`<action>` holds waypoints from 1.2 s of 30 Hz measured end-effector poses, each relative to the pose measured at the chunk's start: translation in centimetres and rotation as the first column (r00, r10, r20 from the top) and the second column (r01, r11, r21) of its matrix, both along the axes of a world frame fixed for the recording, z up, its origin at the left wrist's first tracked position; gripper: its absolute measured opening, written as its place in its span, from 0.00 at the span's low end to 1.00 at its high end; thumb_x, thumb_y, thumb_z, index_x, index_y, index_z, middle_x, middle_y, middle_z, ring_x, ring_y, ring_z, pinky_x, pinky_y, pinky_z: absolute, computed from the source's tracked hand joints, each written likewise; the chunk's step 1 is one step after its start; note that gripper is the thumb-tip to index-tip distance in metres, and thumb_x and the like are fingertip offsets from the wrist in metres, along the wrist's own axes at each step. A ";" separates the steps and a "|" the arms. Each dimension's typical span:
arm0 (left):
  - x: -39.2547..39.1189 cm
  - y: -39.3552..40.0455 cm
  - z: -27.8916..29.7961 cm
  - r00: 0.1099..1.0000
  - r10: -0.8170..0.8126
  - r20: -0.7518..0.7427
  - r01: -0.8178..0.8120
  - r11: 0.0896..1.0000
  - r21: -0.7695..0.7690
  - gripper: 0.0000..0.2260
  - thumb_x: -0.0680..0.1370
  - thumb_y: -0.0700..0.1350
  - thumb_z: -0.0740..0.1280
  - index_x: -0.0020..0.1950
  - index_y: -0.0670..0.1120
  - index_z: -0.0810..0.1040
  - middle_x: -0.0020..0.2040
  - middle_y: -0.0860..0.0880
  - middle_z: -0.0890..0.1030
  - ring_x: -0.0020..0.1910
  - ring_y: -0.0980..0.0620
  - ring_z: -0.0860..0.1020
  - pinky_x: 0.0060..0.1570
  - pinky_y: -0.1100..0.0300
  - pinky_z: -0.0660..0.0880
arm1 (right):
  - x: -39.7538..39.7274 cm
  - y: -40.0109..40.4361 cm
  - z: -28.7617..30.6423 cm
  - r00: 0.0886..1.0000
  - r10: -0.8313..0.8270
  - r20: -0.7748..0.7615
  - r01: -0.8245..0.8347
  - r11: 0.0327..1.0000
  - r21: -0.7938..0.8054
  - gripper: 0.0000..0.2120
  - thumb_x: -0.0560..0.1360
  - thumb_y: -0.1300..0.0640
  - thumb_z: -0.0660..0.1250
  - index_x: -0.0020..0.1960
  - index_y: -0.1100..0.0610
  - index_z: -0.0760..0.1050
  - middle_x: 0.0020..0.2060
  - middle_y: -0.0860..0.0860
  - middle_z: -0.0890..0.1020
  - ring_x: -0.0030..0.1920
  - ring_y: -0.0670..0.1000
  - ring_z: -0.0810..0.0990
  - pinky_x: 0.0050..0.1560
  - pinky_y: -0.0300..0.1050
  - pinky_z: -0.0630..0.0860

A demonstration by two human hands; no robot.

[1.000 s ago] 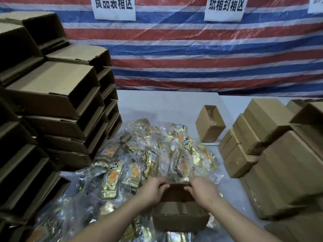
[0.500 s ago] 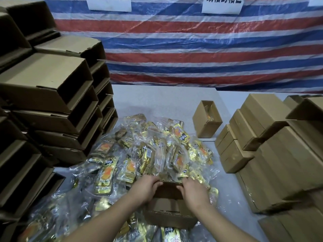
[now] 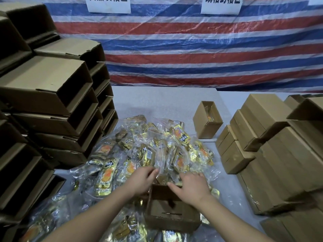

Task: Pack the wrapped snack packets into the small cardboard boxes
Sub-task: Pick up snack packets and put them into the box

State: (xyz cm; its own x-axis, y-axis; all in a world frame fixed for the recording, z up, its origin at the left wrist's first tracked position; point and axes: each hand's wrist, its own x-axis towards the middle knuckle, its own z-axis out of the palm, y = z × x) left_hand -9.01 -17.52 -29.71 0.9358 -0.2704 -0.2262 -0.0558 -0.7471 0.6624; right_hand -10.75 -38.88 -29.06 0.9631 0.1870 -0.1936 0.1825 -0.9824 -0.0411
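Note:
A small open cardboard box (image 3: 172,213) lies on the packet pile right in front of me. Beyond it spreads a heap of gold and orange snack packets (image 3: 150,151) in clear wrap. My left hand (image 3: 141,180) is at the box's far left corner, its fingers curled round clear-wrapped packets at the edge of the heap. My right hand (image 3: 191,186) lies over the far right rim of the box, fingers stretched out onto the packets, thumb pointing left. The box's inside looks dark; I cannot tell what it holds.
Open cardboard trays (image 3: 52,95) are stacked high along the left. One small open box (image 3: 208,119) with packets inside stands at the back right of the heap. Closed small boxes (image 3: 244,130) are piled on the right. A striped tarpaulin hangs behind the grey table (image 3: 157,100).
Both hands have left the box's far rim and moved forward onto the packets. The left hand's fingers have closed on some of them. The box stays in place.

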 end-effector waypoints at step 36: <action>7.7 -0.4 -2.1 0.719 0.679 -0.145 -0.641 0.730 0.238 0.34 0.76 0.55 0.72 0.74 0.42 0.63 0.71 0.39 0.67 0.63 0.39 0.75 0.49 0.50 0.81 | 1.5 -2.7 0.1 0.990 -0.110 -0.084 0.129 0.951 0.282 0.25 0.82 0.36 0.46 0.34 0.49 0.64 0.32 0.46 0.72 0.32 0.45 0.70 0.36 0.47 0.66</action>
State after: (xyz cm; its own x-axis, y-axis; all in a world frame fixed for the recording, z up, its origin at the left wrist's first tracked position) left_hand -1.33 -17.90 -31.83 0.7862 0.4562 -0.4169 0.6158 -0.6347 0.4669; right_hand -9.28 -41.55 -28.92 0.9685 0.1283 -0.2133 0.0516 -0.9419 -0.3319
